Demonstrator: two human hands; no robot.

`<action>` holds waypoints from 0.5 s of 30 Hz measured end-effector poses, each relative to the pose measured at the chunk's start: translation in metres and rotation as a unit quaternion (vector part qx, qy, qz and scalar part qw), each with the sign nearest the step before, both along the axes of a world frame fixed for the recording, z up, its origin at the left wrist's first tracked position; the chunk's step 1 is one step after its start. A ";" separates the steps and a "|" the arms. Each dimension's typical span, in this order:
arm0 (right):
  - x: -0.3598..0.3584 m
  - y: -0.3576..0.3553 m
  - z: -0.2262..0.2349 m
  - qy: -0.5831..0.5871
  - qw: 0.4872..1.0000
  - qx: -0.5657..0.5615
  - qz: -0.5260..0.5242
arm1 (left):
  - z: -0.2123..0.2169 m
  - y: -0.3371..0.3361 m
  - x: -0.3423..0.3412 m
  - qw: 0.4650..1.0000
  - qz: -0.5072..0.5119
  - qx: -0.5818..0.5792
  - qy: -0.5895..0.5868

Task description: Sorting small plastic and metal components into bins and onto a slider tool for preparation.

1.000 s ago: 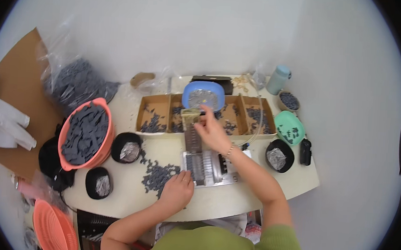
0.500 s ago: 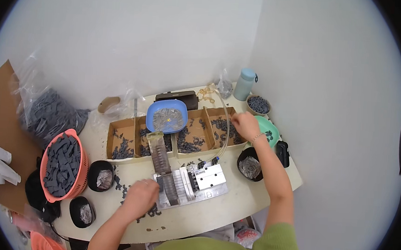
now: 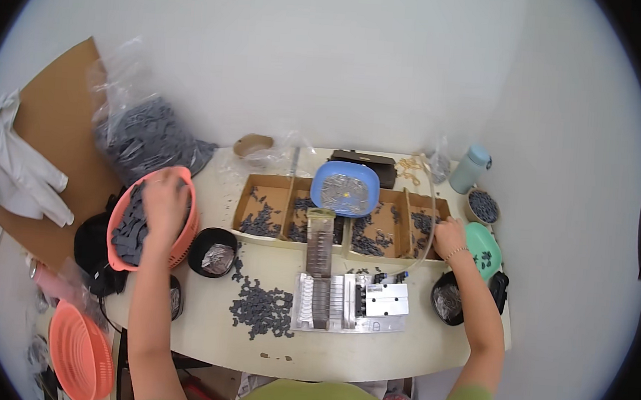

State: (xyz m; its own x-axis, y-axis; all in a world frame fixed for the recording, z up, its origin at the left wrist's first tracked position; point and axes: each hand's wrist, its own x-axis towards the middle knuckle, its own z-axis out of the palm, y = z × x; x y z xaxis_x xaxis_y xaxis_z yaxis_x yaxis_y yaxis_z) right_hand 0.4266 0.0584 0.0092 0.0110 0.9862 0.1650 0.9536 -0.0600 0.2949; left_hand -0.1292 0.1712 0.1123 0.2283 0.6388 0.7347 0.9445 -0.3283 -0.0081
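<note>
My left hand (image 3: 165, 204) reaches down into the coral basket (image 3: 190, 239), over the flat dark grey pieces (image 3: 131, 228) heaped there; its fingertips are hard to make out. At the right end of the divided cardboard tray (image 3: 317, 246), my right hand (image 3: 448, 239) has its fingers curled together, and what they hold is hidden. Between my arms stands a metal fixture (image 3: 388, 300) with a clear upright magazine (image 3: 319, 252) and a row of slots. Small dark grey pieces (image 3: 262, 309) lie in a loose pile left of the fixture.
A blue dish (image 3: 347, 168) of small shiny parts rests on the tray. Black bowls (image 3: 199, 262) (image 3: 439, 312), a green dish (image 3: 493, 245) and a light blue bottle (image 3: 471, 170) stand around. A clear bag of grey pieces (image 3: 150, 140) leans at the back left; an empty coral basket (image 3: 75, 354) sits low left.
My left hand has moved from beside the fixture left into the coral basket, exposing the loose pile. My right hand stays by the tray's right end. The view has swung left.
</note>
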 end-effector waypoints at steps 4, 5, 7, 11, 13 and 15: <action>0.007 0.002 -0.010 0.050 0.997 0.062 0.017 | -0.045 0.021 0.064 0.976 -0.123 -0.182 -0.003; 0.009 0.001 -0.010 0.098 0.988 0.106 0.048 | -0.062 0.032 0.074 0.965 -0.114 -0.237 0.015; 0.008 -0.006 0.001 0.131 0.982 0.127 0.046 | -0.082 0.046 0.089 0.957 -0.066 -0.269 0.084; 0.003 -0.030 0.026 0.230 0.959 0.163 0.031 | -0.089 0.051 0.103 0.914 -0.004 -0.303 0.270; 0.001 -0.043 0.038 0.258 0.952 0.164 0.020 | -0.091 0.045 0.106 0.912 -0.033 -0.254 0.320; -0.011 -0.051 0.049 0.310 0.933 0.180 0.031 | -0.094 0.046 0.104 0.916 -0.031 -0.256 0.309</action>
State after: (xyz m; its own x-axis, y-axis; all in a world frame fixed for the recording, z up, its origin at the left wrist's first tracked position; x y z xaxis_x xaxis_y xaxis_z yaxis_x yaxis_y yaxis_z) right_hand 0.4158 0.0072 0.0577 0.1586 0.8703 0.4663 0.9394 0.0123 -0.3426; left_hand -0.0253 0.2169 0.0182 0.5470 0.8349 0.0621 0.7912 -0.4912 -0.3644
